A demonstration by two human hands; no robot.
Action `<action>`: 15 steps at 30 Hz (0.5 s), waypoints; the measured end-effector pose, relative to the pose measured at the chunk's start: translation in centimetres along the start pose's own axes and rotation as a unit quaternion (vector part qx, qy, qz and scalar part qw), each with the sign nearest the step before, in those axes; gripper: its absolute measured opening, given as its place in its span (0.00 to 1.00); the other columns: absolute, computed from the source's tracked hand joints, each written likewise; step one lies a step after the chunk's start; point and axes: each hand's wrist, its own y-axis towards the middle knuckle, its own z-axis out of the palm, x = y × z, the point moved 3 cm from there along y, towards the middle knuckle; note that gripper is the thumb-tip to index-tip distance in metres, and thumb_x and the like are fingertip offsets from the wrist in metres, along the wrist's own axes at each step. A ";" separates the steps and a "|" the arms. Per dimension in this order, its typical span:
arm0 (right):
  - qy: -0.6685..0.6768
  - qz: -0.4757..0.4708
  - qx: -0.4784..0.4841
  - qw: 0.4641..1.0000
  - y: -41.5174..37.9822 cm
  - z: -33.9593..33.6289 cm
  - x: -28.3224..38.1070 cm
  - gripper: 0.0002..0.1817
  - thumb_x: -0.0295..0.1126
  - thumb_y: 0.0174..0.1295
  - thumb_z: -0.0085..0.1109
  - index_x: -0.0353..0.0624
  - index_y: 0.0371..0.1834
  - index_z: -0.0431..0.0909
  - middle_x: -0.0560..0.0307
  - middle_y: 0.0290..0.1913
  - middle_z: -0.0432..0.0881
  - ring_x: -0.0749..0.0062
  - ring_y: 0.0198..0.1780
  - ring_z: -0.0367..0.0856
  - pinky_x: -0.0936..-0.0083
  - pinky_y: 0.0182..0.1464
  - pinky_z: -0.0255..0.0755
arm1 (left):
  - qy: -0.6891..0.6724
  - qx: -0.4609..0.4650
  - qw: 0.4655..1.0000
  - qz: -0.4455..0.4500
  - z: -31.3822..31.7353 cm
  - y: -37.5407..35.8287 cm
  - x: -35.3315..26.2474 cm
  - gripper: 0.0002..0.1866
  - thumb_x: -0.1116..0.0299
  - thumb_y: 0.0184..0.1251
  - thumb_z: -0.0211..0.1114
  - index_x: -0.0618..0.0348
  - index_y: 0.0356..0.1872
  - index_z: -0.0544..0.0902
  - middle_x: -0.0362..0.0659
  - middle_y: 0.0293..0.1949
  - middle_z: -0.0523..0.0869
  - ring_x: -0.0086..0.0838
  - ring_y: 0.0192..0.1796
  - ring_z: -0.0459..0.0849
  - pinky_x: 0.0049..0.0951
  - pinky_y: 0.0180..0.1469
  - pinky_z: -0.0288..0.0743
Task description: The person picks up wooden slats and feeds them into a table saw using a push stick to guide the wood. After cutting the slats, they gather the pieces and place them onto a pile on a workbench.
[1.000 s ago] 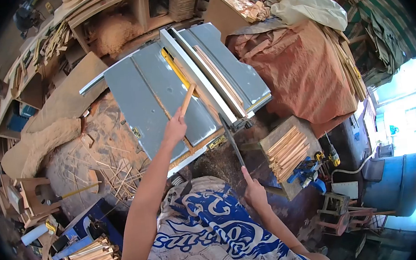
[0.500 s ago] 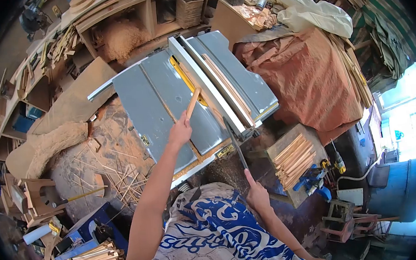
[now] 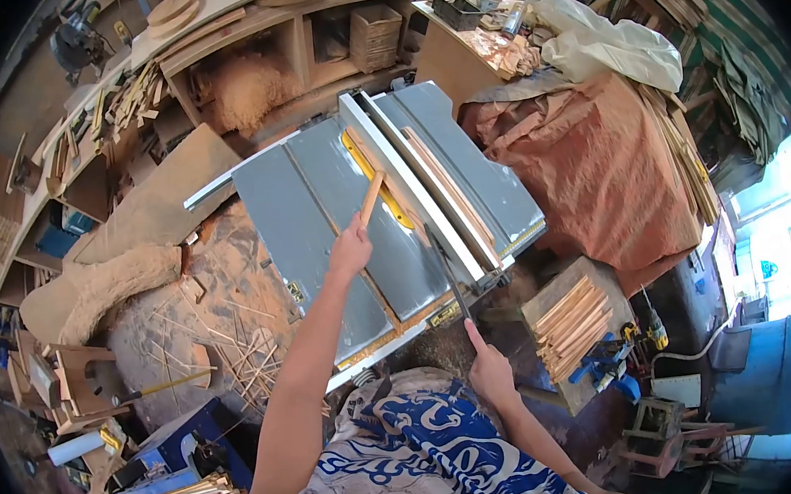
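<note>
"Two sticks are in hand here. Which is where?"

"The left hand (image 3: 351, 249) has the wooden stick (image 3: 371, 202), a flat, straight piece in pale orange-tan, slanting over the table (image 3: 278, 191). Its tip reaches the yellow insert (image 3: 357, 154), set in the table just left of the white fence (image 3: 421, 188)."

"And the fingers on it?"

"Curled closed around its near end. The right hand (image 3: 492, 372) is out past the table's near edge, fingers likewise wrapped around the dark stick (image 3: 456, 289), with one finger or the thumb stretched along it."

"What does that one look like?"

"Long, thin, dark grey to black. It crosses the table's near edge and runs up beside the fence. Its far end comes to a narrow brown strip (image 3: 396, 189) lying along the fence's left side; whether the two touch, I can't tell."

"Any more wood?"

"Slim brown slats (image 3: 450, 187) lie beyond the fence, toward the table's right edge. Past the near right corner, a low platform (image 3: 555, 294) carries a stack of strips (image 3: 572, 330), pale with orange-brown tones, laid roughly side by side."
</note>
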 end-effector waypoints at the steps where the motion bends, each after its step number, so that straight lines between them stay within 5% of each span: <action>1: 0.003 -0.004 -0.002 1.000 0.7 -0.2 0.4 0.51 0.18 0.60 0.53 0.67 0.88 0.54 0.36 0.37 0.82 0.33 0.41 0.84 0.42 0.47 0.77 | 0.000 -0.002 1.000 0.002 -0.1 0.7 0.1 0.28 0.59 0.83 0.48 0.48 0.80 0.69 0.62 0.51 0.89 0.62 0.55 0.87 0.57 0.61 0.79; 15: 0.010 -0.017 0.002 1.000 8.3 0.0 4.4 0.52 0.20 0.59 0.58 0.71 0.88 0.52 0.34 0.39 0.85 0.34 0.43 0.86 0.43 0.47 0.79 | 0.006 -0.031 0.999 -0.024 -1.5 8.0 0.2 0.28 0.59 0.83 0.48 0.49 0.81 0.67 0.62 0.56 0.88 0.62 0.59 0.86 0.56 0.63 0.79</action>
